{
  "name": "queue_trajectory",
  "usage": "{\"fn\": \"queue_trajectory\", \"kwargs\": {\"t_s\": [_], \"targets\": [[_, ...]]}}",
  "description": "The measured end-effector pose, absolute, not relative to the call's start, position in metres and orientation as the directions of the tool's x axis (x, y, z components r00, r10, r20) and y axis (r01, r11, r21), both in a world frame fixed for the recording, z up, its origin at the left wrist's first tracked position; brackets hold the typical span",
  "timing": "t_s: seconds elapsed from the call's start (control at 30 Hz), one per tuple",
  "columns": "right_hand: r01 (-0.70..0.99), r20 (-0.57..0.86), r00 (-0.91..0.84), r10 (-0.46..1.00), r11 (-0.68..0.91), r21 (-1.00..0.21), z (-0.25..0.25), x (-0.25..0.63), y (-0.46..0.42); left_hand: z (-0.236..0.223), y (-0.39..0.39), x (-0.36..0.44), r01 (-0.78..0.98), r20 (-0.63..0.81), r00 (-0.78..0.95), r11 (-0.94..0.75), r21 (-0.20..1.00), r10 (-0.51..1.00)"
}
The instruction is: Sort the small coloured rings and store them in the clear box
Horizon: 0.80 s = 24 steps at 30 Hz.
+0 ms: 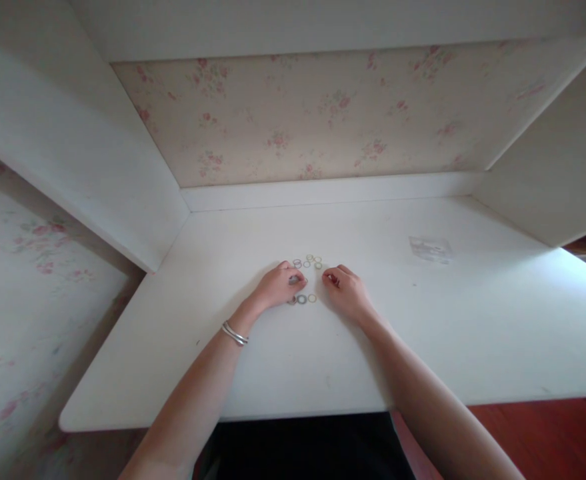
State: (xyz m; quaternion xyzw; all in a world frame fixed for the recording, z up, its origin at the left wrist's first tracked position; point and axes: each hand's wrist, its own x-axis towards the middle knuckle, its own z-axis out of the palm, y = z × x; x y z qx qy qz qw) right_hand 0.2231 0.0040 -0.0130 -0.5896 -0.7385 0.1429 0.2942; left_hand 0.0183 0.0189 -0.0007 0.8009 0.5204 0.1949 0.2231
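Note:
Several small rings lie on the white desk between and around my hands. Toward the back is a loose cluster of silver rings (297,264) and gold-coloured rings (317,265). Closer to me sits a short row with a thicker grey ring (301,300) and a thin gold-coloured ring (313,298). My left hand (277,285) rests on the desk at the left of the rings, its fingers curled and closed over a small greyish piece that they partly hide. To the right, my right hand (347,291) has its fingertips pinched together; whatever is between them is too small to tell.
A small clear plastic bag (430,250) lies on the white desk (473,320) to the right. White side panels and a low back ledge (333,190) enclose the desk, with floral wallpaper (323,120) behind. The front edge is close to my body.

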Motion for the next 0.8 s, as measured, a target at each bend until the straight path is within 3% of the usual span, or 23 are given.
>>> {"fn": "queue_trajectory", "kwargs": {"t_s": [0.47, 0.8], "targets": [[0.795, 0.282, -0.154, 0.947, 0.288, -0.534, -0.018, 0.224, 0.005, -0.006, 0.020, 0.018, 0.746, 0.071, 0.443, -0.411, 0.525, 0.894], [0.798, 0.269, -0.160, 0.950, 0.285, -0.530, -0.015, 0.224, 0.004, 0.006, 0.009, 0.022, 0.643, 0.112, 0.493, -0.447, 0.622, 0.863]]}}
